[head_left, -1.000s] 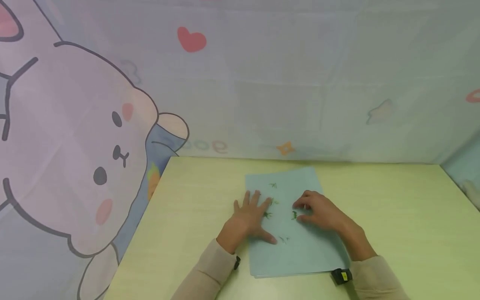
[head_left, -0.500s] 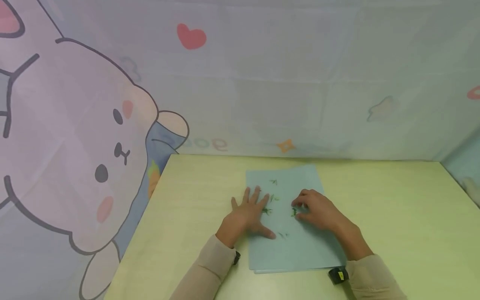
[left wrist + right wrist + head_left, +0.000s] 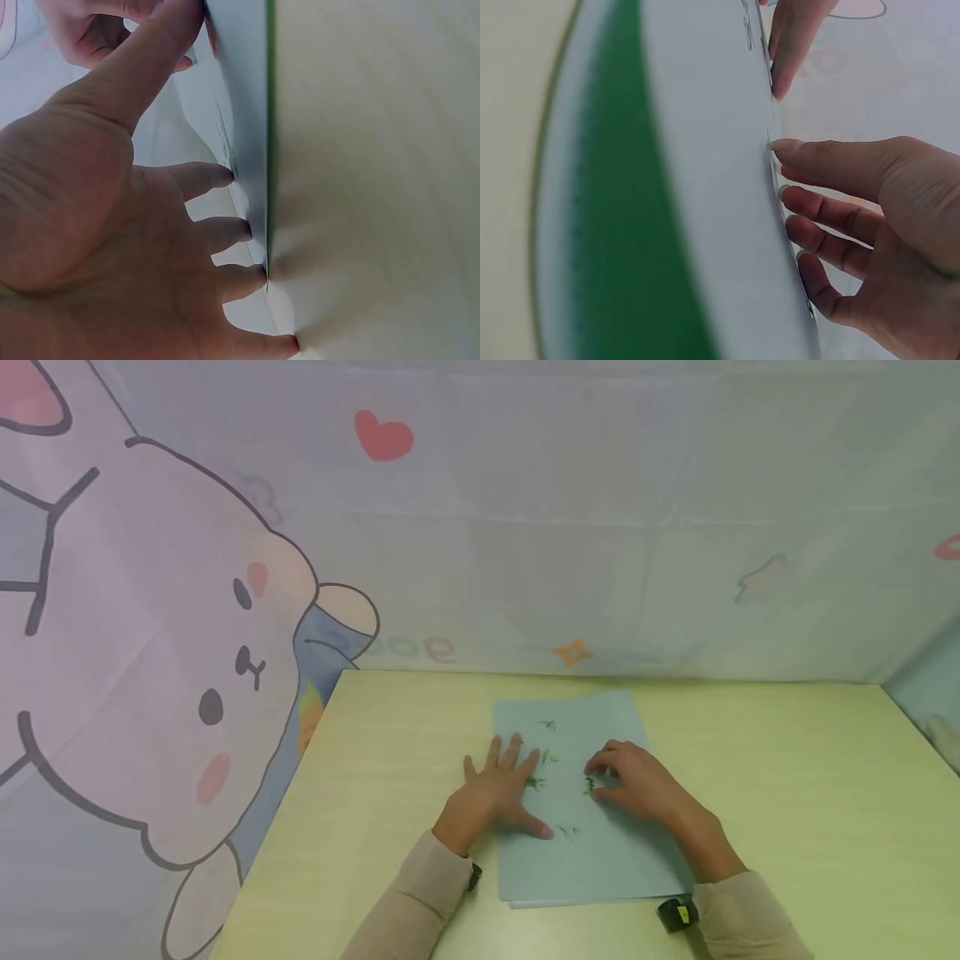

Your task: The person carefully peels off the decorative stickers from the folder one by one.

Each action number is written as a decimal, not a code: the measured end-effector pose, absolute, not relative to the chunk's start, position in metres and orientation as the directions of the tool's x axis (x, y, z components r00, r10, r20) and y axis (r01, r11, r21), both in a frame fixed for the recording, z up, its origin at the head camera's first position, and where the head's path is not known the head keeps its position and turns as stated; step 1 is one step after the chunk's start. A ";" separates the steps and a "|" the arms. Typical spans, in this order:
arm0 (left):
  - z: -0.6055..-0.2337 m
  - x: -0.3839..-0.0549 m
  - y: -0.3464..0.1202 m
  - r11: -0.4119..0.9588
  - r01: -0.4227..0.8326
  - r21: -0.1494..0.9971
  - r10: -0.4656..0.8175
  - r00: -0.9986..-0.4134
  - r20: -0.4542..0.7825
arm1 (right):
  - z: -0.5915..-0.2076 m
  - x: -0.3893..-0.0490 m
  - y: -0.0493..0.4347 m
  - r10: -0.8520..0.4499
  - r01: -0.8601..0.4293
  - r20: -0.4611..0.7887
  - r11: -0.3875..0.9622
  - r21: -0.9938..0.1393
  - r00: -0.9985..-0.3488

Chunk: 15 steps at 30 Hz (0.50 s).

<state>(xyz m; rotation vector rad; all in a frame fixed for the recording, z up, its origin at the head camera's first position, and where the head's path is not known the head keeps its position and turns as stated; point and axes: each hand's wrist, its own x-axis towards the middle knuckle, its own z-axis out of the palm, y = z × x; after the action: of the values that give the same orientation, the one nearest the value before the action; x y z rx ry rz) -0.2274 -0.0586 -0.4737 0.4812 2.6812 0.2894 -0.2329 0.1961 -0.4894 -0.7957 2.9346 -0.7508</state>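
- Right grip (image 3: 641, 783): fingers bent, tips and thumb down on the pale blue paper (image 3: 585, 872), a gap between thumb and forefinger; whether they pinch anything cannot be told
- Between that thumb and forefinger: a small dark green mark (image 3: 589, 786) on the paper
- Left grip (image 3: 493, 795): released, fingers straight and spread over the paper's left edge, the little finger reaching past it to the tabletop (image 3: 795, 793)
- Beside the left forefinger, partly covered by it: a second green mark (image 3: 536, 784)
- Just right of the left thumb's tip: thin green strokes (image 3: 568, 832)
- Right of the left forefinger's tip: a light green sprig (image 3: 551, 758), with a similar tuft (image 3: 548, 725) farther beyond the fingers
- Under both grips: the paper, its far edge beyond them, its near edge toward the person, another sheet (image 3: 525, 905) peeping out below
- Behind the grips: beige sleeves (image 3: 750, 918), a small black device (image 3: 678, 914) with a yellow label by the right one
- Farthest beyond: a hanging cloth (image 3: 570, 485), its large cartoon animal (image 3: 172, 610) off to the left
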 end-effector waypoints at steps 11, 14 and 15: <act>-0.484 -0.235 -0.059 0.922 0.281 0.267 0.364 -0.864 -0.347 | -0.489 -0.234 0.196 -0.473 -0.471 0.125 0.745 -0.472 -0.872; -0.486 -0.235 -0.059 0.921 0.283 0.268 0.367 -0.861 -0.353 | -0.488 -0.233 0.197 -0.473 -0.472 0.126 0.746 -0.469 -0.872; -0.485 -0.234 -0.058 0.921 0.283 0.267 0.367 -0.861 -0.352 | -0.489 -0.233 0.197 -0.475 -0.474 0.126 0.746 -0.467 -0.871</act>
<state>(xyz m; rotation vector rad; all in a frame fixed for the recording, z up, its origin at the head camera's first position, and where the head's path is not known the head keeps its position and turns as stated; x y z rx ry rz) -0.2342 -0.0584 -0.4848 0.4733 2.6787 0.2891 -0.2328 0.1966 -0.4886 -0.7971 2.9345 -0.7852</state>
